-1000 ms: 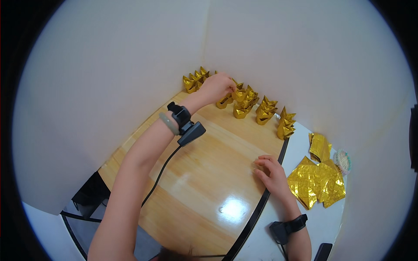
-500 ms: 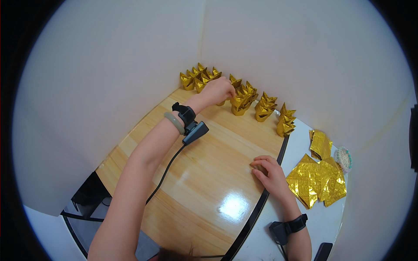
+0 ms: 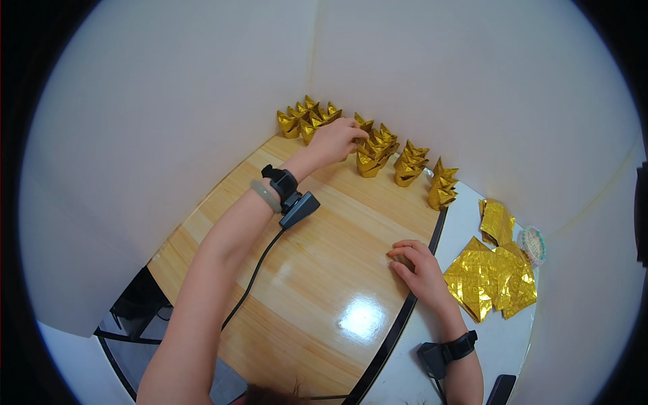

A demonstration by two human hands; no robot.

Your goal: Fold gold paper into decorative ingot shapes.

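Observation:
My left hand point(image 3: 333, 143) reaches to the far side of the wooden board, in among several folded gold paper ingots with pointed tips. Its fingers are curled and closed on one gold paper ingot point(image 3: 362, 143), which the hand partly covers. Just right of it stands a stack of the same ingots point(image 3: 375, 159). My right hand point(image 3: 420, 271) rests near the board's right edge, loosely bent, thumb and fingers apart, holding nothing. Both wrists wear black strapped devices; a pale bangle circles my left one.
More ingot stacks stand at the far left point(image 3: 289, 125) and to the right point(image 3: 443, 186), along the wall. Flat gold paper sheets point(image 3: 471, 282) lie on the white table point(image 3: 405, 358) beside a small round container point(image 3: 532, 247). A black cable point(image 3: 251, 283) trails from my left wrist device.
My left hand has shifted very slightly among the gold ingots, its fingertips lifting a little. The right hand stays where it was.

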